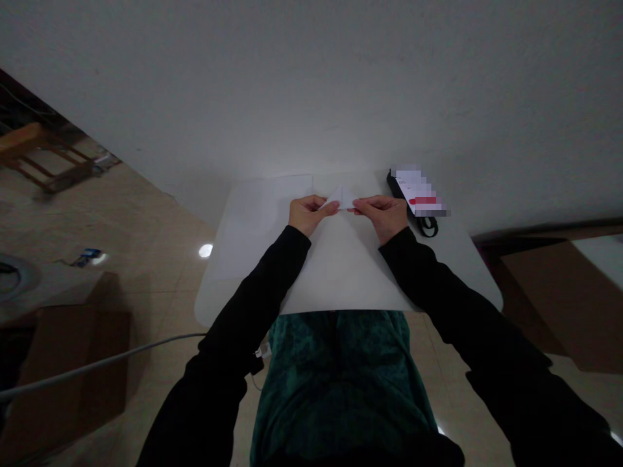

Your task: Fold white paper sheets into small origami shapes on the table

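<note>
Your left grip and right grip hover close together above the white desk, each pinching one end of a small folded paper. The paper spans between them, its long axis running from 9 to 3 o'clock, apparently peaked toward 12. A black object lies at 3 o'clock, just beside the right grip.

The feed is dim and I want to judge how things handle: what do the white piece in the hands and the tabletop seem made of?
The white piece looks like thin matte paper: it keeps sharp folded edges and a point, pinched between the left hand and the right hand. The tabletop seems a smooth, hard white sheet with rounded corners, perhaps laminate or plastic; the look leaves that open.
</note>
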A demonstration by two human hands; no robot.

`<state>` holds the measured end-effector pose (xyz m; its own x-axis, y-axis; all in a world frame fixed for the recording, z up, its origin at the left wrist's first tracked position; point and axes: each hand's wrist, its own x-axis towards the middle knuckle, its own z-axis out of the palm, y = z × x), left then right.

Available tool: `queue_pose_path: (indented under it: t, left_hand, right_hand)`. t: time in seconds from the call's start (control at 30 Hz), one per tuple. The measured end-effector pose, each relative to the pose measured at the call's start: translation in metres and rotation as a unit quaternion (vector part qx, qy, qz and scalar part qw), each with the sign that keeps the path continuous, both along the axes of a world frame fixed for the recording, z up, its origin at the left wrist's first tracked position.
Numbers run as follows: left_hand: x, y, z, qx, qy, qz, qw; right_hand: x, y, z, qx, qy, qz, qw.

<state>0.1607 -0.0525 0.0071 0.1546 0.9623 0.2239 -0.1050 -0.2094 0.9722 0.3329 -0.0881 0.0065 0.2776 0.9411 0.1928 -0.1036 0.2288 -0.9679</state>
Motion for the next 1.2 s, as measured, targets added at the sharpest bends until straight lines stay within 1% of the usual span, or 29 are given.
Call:
queue_pose_path:
  t: [0.1, 0.23, 0.33, 0.4, 0.47, 0.53, 0.63, 0.8, 0.97, 1.03, 1.2]
  left_hand:
    - [0.0049, 0.0003, -0.0025, -0.003, -0.034, 0.02, 0.999]
    - [0.0079, -0.0001, -0.0032, 0.006, -0.053, 0.007, 0.999]
    - [0.0079, -0.0008, -0.0032, 0.011, -0.04, -0.019, 0.999]
    - [0.0077, -0.0011, -0.004, 0.01, -0.031, -0.025, 0.999]
    - [0.0076, -0.0009, -0.0052, 0.007, -0.028, -0.015, 0.999]
    - [0.0071, -0.0002, -0.0062, 0.006, -0.032, 0.001, 0.999]
    - [0.0051, 0.0019, -0.0067, 0.01, -0.044, 0.022, 0.999]
    - [0.0016, 0.0037, -0.0054, 0.011, -0.049, 0.038, 0.998]
    - [0.001, 0.0024, -0.0046, 0.001, -0.02, 0.031, 0.999]
    - [0.0007, 0.0024, -0.0048, 0.001, -0.015, 0.027, 1.0]
    - [0.0001, 0.0041, -0.0061, 0.0, -0.01, 0.021, 1.0]
  right_hand:
    - [-0.0021, -0.0014, 0.0019, -0.002, -0.007, -0.013, 1.0]
    - [-0.0033, -0.003, 0.0027, -0.012, -0.015, -0.023, 1.0]
    - [-0.0027, -0.0038, 0.0023, -0.012, -0.026, -0.004, 1.0]
    - [-0.0024, -0.004, 0.0025, -0.012, -0.037, 0.012, 0.999]
    - [-0.0025, -0.0042, 0.0033, -0.014, -0.026, 0.02, 0.999]
    - [-0.0027, -0.0045, 0.0041, -0.02, 0.006, 0.032, 0.999]
    - [-0.0027, -0.005, 0.004, -0.04, 0.037, 0.068, 0.996]
    - [-0.0003, -0.0059, 0.0026, -0.069, 0.0, 0.118, 0.991]
    - [0.0021, -0.0059, 0.0041, -0.06, -0.03, 0.13, 0.989]
    - [0.0021, -0.0054, 0.0039, -0.055, -0.025, 0.137, 0.989]
    - [0.0013, -0.0041, 0.002, -0.068, 0.0, 0.154, 0.986]
